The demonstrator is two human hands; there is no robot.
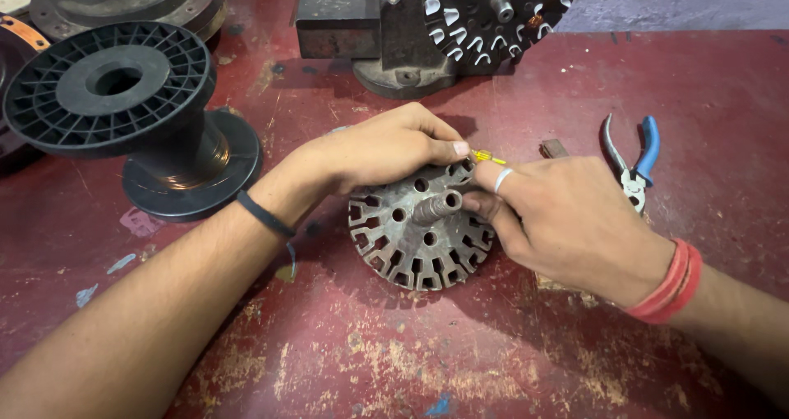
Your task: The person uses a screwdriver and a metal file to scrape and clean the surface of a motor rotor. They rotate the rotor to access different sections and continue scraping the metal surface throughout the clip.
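Both hands at slotted metal rotor core (415, 238): left hand (378, 152) fingers curled over its rim, right hand (567, 218) fingers pinching yellow-handled tool (486, 156).

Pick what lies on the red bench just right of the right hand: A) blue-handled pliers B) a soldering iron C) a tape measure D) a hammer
A: blue-handled pliers lie on the red bench just beyond the right hand, which works with the left hand at the slotted metal stator core.
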